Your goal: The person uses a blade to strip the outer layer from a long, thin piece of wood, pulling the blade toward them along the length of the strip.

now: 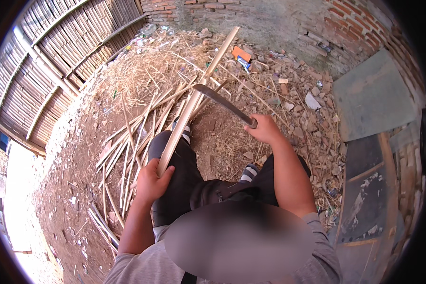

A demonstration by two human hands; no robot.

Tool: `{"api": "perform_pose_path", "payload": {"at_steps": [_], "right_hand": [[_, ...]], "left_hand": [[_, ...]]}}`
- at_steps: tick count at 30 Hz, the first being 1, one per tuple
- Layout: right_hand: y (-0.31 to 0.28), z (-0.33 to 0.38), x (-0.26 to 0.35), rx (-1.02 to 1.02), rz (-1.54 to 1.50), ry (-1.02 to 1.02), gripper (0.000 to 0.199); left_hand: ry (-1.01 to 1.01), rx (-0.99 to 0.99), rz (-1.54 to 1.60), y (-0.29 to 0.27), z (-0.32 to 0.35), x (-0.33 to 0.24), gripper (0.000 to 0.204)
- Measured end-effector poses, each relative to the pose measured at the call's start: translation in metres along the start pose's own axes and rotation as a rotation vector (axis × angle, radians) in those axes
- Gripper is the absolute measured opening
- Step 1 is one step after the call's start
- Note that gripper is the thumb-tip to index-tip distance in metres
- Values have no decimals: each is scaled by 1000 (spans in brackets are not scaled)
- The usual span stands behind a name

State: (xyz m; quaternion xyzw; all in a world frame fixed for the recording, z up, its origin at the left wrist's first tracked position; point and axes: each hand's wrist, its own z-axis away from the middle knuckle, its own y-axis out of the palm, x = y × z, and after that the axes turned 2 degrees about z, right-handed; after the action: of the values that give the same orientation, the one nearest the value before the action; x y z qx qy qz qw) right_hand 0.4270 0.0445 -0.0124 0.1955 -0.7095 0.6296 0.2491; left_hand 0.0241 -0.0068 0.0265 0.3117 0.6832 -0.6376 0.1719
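My left hand [152, 181] is closed round the near end of a long split bamboo strip [187, 111], its pale hollow side facing up. The strip slants away from my left thigh toward the wall. In my right hand [264, 129] is the handle of a machete [226, 104] with a dark, slightly curved blade. Its tip end lies at the strip's right edge, about midway along; whether it touches or cuts in I cannot tell. Beneath and left of the strip, many split bamboo pieces [128, 146] lie in a loose pile on the ground.
A woven bamboo fence [75, 42] stands at the left, and a worn brick wall [279, 28] at the back. Rubble [307, 113], dry straw [132, 75] and an orange packet [241, 54] litter the soil. Grey sheets [374, 94] and a dark panel [364, 199] lean at the right.
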Motion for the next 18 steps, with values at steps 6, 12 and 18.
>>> {"api": "perform_pose_path", "payload": {"at_steps": [6, 12, 18], "right_hand": [[-1, 0, 2, 6, 12, -11, 30], [-1, 0, 1, 31, 9, 8, 31], [2, 0, -2, 40, -8, -6, 32]], "left_hand": [[-27, 8, 10, 0, 1, -1, 38], [-27, 10, 12, 0, 0, -1, 37], [-45, 33, 2, -1, -1, -2, 38]]}}
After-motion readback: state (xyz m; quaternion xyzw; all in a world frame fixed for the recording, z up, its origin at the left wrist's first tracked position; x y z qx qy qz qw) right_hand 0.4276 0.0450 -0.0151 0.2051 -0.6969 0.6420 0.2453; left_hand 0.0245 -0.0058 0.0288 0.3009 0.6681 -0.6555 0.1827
